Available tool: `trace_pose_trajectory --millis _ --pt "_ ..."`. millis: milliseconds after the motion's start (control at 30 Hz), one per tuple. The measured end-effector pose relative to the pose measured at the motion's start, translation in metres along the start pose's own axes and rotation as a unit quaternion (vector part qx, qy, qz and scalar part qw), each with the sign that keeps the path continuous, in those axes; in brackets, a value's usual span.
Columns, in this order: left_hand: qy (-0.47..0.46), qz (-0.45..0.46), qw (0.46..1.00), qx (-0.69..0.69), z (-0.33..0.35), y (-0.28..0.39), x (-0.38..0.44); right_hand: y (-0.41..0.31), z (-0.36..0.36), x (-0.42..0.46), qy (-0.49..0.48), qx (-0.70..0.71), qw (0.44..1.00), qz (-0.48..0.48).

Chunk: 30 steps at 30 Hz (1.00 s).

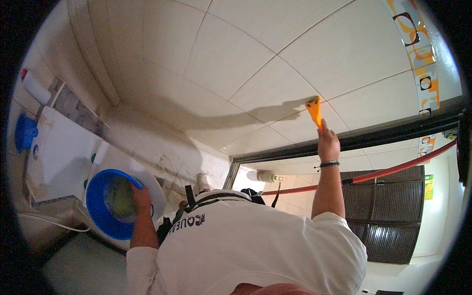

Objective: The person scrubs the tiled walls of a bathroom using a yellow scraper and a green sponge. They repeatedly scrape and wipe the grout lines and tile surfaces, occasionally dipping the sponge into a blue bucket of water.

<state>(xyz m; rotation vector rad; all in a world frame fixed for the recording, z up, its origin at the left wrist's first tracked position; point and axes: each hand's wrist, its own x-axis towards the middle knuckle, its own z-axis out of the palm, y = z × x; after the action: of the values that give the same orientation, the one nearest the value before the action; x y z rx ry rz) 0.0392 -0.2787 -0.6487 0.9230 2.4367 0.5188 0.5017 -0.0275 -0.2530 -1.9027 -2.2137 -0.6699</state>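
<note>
My right hand (328,142) grips the narrow end of an orange scraper-like hand tool (314,110) and holds it up to the tiled wall (258,77). The tool's wide end meets its shadow near a grout joint, so it appears to touch the tile. Down at the left, my left hand (141,201) clasps the near side rim of a blue plastic bucket (96,206). Inside it lies cloudy, greenish liquid (120,199). The bucket is over the bowl of a white toilet (154,184), but whether it rests there I cannot tell.
The toilet's white cistern (66,151) stands left, beside a small blue container (25,132) and a white bottle (36,86). A dark door frame (287,147) borders the wall on the right. Beyond it are a red hose-like tube (398,171), a bottle (267,177) and a brown slatted door (387,214).
</note>
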Motion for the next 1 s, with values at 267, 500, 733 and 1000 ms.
trace_pose_trajectory --millis 267,500,733,1000 --pt "0.003 -0.025 0.986 -0.166 0.009 -0.025 0.019 -0.137 0.013 0.06 -0.076 0.083 0.993 -0.034" --pt "-0.022 -0.011 0.997 -0.069 0.035 -0.059 0.022 -0.027 0.023 -0.007 -0.136 0.012 0.986 0.093" --pt "0.009 -0.032 0.998 -0.049 0.011 -0.018 0.016 -0.07 0.038 0.019 -0.166 0.145 0.974 0.053" --pt "-0.002 0.011 0.996 0.087 0.036 -0.107 0.033 -0.109 0.056 0.039 -0.218 0.207 0.953 -0.013"
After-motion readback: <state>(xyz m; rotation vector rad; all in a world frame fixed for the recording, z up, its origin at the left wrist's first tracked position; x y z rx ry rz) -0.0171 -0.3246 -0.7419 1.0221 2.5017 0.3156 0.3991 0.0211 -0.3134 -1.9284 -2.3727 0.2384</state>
